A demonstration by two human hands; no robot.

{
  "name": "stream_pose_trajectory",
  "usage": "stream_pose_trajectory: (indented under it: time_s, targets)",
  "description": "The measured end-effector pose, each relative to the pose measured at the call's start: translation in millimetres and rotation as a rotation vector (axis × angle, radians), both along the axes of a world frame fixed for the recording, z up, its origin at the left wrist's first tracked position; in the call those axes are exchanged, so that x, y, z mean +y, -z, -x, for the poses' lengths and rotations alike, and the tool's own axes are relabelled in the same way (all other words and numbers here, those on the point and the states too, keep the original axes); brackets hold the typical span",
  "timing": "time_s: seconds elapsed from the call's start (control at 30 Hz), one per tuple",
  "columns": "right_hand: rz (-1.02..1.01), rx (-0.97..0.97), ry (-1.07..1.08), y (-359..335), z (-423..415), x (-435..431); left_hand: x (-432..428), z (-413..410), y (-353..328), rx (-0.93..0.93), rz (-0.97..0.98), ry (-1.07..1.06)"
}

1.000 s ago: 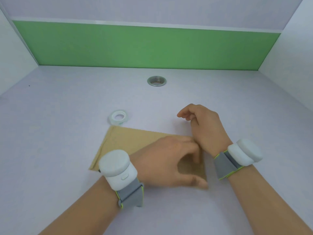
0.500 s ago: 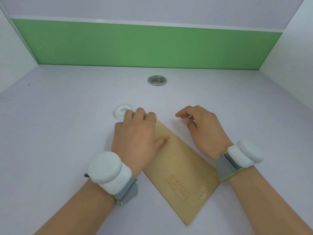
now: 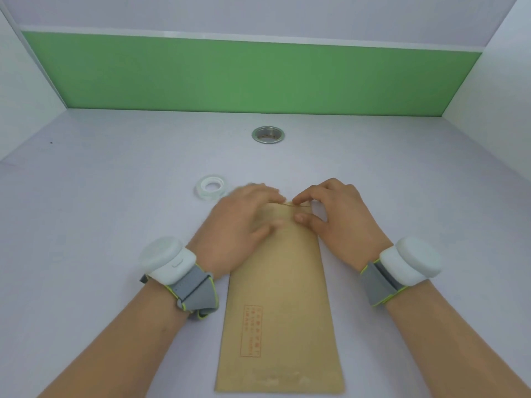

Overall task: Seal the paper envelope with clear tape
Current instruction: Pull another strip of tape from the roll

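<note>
Head view, middle of the surface (image 3: 86,214), looking down past both forearms.

- Envelope (image 3: 283,282): brown paper, lying flat and lengthwise. Its near end sits close to the surface's near edge, about centred between left and right. Its far end reaches roughly the middle of the surface. A red printed box (image 3: 251,330) shows on its near-left part.
- Left hand (image 3: 241,222): palm down on the far-left part of the envelope. The fingers are stretched out nearly straight and lie flat across the paper toward its far end, with the thumb resting on the paper too. The fingertips are blurred. I read it as pressing down, gripping nothing.
- Right hand (image 3: 336,216): at the envelope's far-right corner, fingers curled. The index fingertip is on the far end and the thumb tip is on the paper just nearer me, with a fold line running between them. I cannot tell whether the two pinch the end strip or only bear on it. The other fingers arch above the surface beyond the corner.
- The two hands nearly meet at the middle of the far end.
- Tape roll (image 3: 210,186): clear, lying flat on the surface just past and to the left of the left hand's fingertips. It is apart from the envelope and neither hand touches it.
- Wrist units: a white block on a grey strap on the left wrist (image 3: 168,261) and the same on the right (image 3: 411,261).
- Metal grommet (image 3: 268,135): set into the surface toward the far edge, centred.
- Green panel (image 3: 250,79): stands along the far edge.
</note>
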State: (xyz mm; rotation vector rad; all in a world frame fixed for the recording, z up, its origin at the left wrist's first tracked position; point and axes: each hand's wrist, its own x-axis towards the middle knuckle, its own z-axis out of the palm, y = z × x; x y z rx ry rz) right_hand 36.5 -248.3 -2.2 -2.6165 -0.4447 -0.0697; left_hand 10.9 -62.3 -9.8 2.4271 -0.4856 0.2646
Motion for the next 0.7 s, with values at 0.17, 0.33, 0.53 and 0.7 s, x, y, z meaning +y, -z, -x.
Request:
stream_pose_trajectory:
  time_s: [0.17,0.33,0.53,0.7]
  targets:
    - [-0.003,0.001,0.024,-2.3,0.4,-1.5,25.5,-6.3,-2.1,-0.084,-0.163,-0.522]
    - [0.001,0.000,0.034,-2.5,0.1,-1.6,37.3,-13.9,3.4,-0.057,-0.090,-0.540]
    - [0.003,-0.014,0.038,0.0,-0.4,-1.7,33.6,-12.6,0.9,-0.150,0.056,-0.457]
    - [-0.183,-0.160,-0.024,-2.7,0.7,2.5,4.8,-1.2,-9.1,-0.049,0.421,-0.179]
